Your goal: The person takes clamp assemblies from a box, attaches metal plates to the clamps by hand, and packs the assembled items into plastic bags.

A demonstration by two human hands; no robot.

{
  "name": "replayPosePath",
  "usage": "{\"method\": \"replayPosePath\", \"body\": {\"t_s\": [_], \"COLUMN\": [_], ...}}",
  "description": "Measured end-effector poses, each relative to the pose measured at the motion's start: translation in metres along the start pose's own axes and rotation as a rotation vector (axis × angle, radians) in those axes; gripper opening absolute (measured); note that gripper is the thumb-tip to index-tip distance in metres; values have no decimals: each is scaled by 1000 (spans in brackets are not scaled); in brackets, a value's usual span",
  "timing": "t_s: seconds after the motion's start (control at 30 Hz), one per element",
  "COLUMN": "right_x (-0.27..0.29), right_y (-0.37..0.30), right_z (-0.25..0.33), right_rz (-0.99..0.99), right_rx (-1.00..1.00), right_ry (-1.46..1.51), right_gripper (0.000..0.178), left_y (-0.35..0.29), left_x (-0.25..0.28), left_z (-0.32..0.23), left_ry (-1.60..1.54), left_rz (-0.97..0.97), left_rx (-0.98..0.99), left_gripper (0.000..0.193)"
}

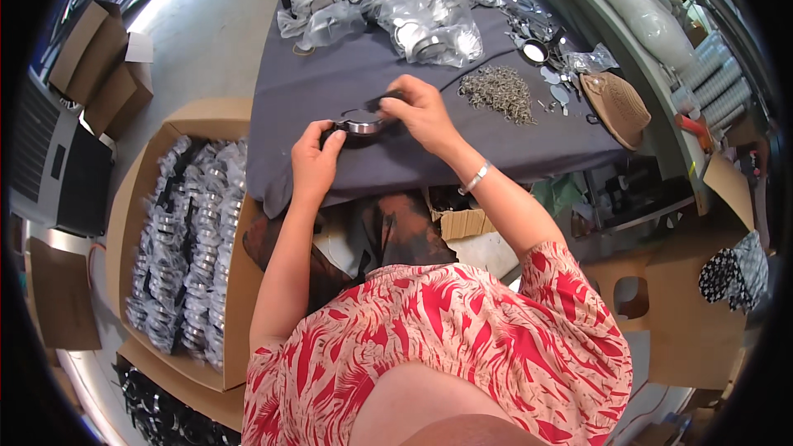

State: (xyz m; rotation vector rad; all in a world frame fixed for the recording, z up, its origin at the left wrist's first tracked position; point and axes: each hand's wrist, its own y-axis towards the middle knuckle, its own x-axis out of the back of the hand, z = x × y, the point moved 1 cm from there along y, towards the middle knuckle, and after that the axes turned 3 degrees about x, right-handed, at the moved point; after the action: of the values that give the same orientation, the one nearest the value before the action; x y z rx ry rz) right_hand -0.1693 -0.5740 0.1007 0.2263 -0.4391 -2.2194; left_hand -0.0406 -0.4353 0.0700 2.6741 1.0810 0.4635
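A: Start close in. What are the hands doing?

B: Both are on 1 small round metal ring with black strap pieces point(361, 125), held just above the near edge of the grey-covered tabletop point(330, 83). The left hand point(315, 163) has its grip closed on the ring's left side, fingers pinching the black end. The right hand point(421, 111) is closed over the ring's right side and top, thumb and fingers curled around it.

A: And beside the person?

B: On the left, low by the tabletop, an open cardboard box point(239, 281) is packed with rows of bagged ring pieces point(194, 239), nearly full as far as I can judge. That looks like the finished share.

A: Farther out?

B: To the right of the hands lies a heap of small metal clips point(500, 92), loose and untouched. Past that, a brown woven fan point(615, 103) near the right edge. At the far end sits a pile of clear plastic bags with rings point(396, 4), so I judge plenty is left to handle.
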Motion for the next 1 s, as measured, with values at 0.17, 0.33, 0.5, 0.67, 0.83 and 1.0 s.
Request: {"method": "replayPosePath", "body": {"t_s": [0.17,0.33,0.5,0.67,0.83,1.0], "right_x": [39,26,28,97,202,257], "right_y": [-25,-33,-24,6,65,112], "right_z": [6,18,20,21,27,23], "right_rz": [-79,-179,-163,-505,-881,-741], "right_rx": [-259,127,-440,-211,-16,39], "right_ry": [-636,-890,284,290,288,328], "right_gripper": [20,48,32,18,17,25], "left_y": [0,-9,-16,-4,-7,-6], "left_x": [2,-18,-45,-48,-51,-50], "left_z": [-8,-30,-40,-18,-6,-11], "left_ry": [-373,-470,-297,-63,186,190], "left_rz": [-80,2,200,3,-12,-47], "left_rx": [272,217,-63,-153,-264,-298], "left_gripper": [20,19,24,26,17,12]}}
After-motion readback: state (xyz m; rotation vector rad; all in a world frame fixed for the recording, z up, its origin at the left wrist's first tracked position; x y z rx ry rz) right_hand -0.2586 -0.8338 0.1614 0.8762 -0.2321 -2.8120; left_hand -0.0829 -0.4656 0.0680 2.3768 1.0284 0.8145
